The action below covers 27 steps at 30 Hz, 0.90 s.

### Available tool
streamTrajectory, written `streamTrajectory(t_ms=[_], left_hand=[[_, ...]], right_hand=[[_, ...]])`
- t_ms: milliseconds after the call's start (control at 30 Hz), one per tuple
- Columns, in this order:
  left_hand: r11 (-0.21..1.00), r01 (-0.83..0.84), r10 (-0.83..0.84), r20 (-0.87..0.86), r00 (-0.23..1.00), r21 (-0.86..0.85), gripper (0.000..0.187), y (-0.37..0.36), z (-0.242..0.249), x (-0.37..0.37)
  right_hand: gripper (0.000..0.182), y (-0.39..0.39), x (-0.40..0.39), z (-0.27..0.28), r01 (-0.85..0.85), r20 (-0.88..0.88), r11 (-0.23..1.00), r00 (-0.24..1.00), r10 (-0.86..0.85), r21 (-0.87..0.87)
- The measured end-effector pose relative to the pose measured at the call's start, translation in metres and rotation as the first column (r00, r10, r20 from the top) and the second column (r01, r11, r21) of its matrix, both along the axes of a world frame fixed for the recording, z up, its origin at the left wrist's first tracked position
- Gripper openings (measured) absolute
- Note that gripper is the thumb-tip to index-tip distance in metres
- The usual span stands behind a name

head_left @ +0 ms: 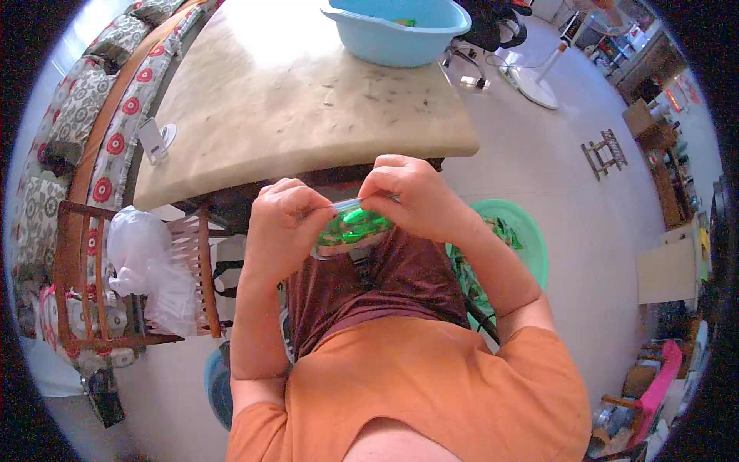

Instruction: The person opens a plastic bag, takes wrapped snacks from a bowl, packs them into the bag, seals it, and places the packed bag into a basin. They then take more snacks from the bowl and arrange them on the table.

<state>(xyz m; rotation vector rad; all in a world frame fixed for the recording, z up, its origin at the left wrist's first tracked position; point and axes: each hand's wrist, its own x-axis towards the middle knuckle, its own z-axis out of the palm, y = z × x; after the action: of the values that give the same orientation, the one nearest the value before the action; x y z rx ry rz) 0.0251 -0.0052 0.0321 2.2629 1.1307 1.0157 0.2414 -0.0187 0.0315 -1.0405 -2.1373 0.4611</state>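
Observation:
A small clear plastic bag (355, 225) with shiny bright green pieces inside hangs in front of my lap. My left hand (287, 218) pinches its upper edge at the left corner, thumb against the fingers. At the right end of the same edge, my right hand (406, 192) pinches it between thumb and bent fingers. A bluish strip runs along the bag's top between both hands. What exactly the green pieces are, I cannot make out.
A tan-covered table (308, 127) stands ahead, bearing a light blue basin (396, 35) and scattered small dark bits. A green basin (531, 239) with greenish packets sits at my right. White plastic bags (142, 246) lie on a wooden chair (202, 269) at my left.

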Motion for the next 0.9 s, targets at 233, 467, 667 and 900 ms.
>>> streamTrajectory(t_ms=[233,467,667,900], left_hand=[[0.998,-0.025,0.026,0.017,1.0,-0.058,0.01,-0.001,0.001,-0.007],[0.995,-0.043,0.047,0.048,0.998,-0.09,0.01,-0.001,0.003,-0.011],[0.997,-0.029,0.031,0.032,0.999,-0.07,0.01,-0.004,0.003,-0.008],[0.996,0.064,-0.054,-0.141,0.988,0.064,0.009,0.006,0.0,0.014]], right_hand=[[0.009,0.002,0.015,-0.004,0.0,0.0,1.0,1.0,0.0,0.016],[0.007,0.002,0.022,-0.01,0.01,-0.02,0.998,1.0,-0.009,0.058],[0.009,-0.004,0.023,-0.012,0.072,0.075,0.991,0.994,-0.081,0.116],[0.018,-0.002,0.034,-0.013,0.023,0.153,0.977,0.987,-0.056,0.211]])
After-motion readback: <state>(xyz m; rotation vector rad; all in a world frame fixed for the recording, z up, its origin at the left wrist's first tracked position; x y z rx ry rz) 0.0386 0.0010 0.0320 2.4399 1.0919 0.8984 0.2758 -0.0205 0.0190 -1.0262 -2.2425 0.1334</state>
